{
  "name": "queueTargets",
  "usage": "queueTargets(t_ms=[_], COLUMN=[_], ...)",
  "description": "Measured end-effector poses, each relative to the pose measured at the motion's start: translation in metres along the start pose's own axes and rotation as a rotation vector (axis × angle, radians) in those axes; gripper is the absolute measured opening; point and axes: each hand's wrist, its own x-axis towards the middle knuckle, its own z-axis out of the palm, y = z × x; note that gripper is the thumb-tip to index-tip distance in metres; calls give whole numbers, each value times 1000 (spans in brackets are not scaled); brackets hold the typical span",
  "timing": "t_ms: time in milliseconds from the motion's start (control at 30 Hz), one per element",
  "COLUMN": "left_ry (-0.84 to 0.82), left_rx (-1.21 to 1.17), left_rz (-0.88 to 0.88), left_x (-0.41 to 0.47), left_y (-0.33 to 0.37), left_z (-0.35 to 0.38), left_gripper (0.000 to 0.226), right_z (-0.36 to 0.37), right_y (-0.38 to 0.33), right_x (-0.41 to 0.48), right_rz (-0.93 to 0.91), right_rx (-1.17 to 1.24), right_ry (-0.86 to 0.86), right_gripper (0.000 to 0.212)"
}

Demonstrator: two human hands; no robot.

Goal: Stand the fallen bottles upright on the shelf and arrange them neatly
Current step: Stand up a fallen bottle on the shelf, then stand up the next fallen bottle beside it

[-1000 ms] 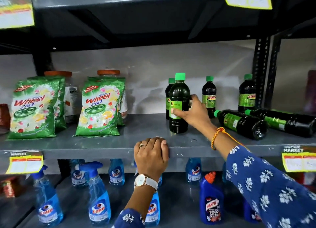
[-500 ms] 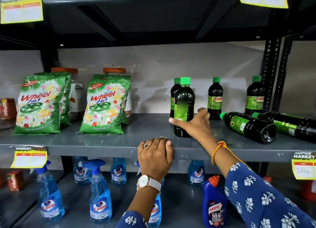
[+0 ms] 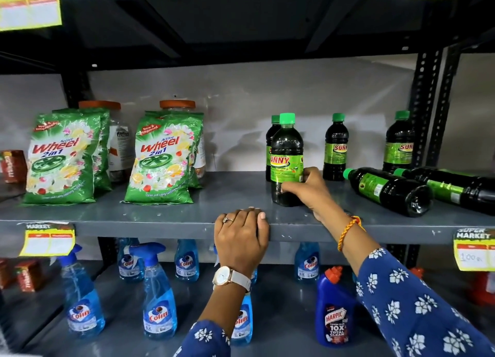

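At frame centre-right, the right hand point(image 3: 308, 189) has its fingers clamped low on an upright bottle point(image 3: 286, 159), seemingly steadying it, while the left hand point(image 3: 241, 236) grips the shelf point(image 3: 160, 224) edge; two bottles point(image 3: 388, 192) lie fallen further right.

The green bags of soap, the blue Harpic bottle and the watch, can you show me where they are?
Right green Wheel bag point(image 3: 163, 161): head view, middle of its front.
Blue Harpic bottle point(image 3: 336, 313): head view, on its label.
Watch point(image 3: 223, 275): head view, on its round face, at the left hand's wrist.
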Motion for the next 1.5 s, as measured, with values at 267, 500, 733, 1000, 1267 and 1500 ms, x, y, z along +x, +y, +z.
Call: queueTargets(t_ms=[267, 500, 733, 1000, 1267, 1500], left_ry=[-7, -31, -62, -99, -109, 61], left_rx=[-10, 1, 4, 2, 6, -94], left_rz=[4, -6, -21, -33, -59, -99], left_x=[0, 0, 0, 1, -1, -12], left_y=[1, 3, 4, 5, 7, 8], left_z=[-2, -4, -7, -12, -15, -15], left_gripper=[33, 34, 35, 34, 36, 38], right_z=[0, -1, -5, -25, -32, -49], right_y=[-2, -5, -9, -17, -18, -24], right_x=[-4, -7, -17, -45, -59, -60], right_rz=[-22, -60, -73, -169, -193, -168], right_rx=[-32, -98, -257, -270, -255, -208], right_ry=[-33, -93, -47, -142, -178, -277], right_gripper=[49, 73, 48, 33, 43, 57])
